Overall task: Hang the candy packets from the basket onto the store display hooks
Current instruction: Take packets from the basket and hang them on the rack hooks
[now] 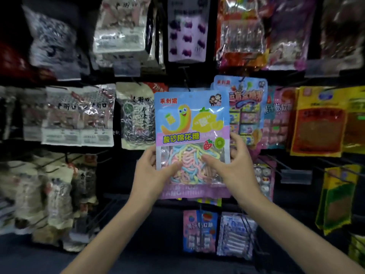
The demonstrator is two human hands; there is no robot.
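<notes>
A pastel blue and purple candy packet (190, 123), with a cartoon worm and coloured gummy strings in its window, is held upright in front of the display wall. My left hand (153, 172) grips its lower left edge, thumb on the front. My right hand (231, 165) grips its lower right edge, thumb across the window. A dark display hook (185, 79) juts out just above the packet's top edge. Whether the packet's hole sits on a hook is hidden. The basket is out of view.
Hanging packets crowd the wall: a blue candy packet (246, 107) right behind, seed bags (136, 117) to the left, yellow packets (320, 121) to the right. Bare hooks with price tags (296, 173) stick out at lower right. More packets (199, 232) hang below.
</notes>
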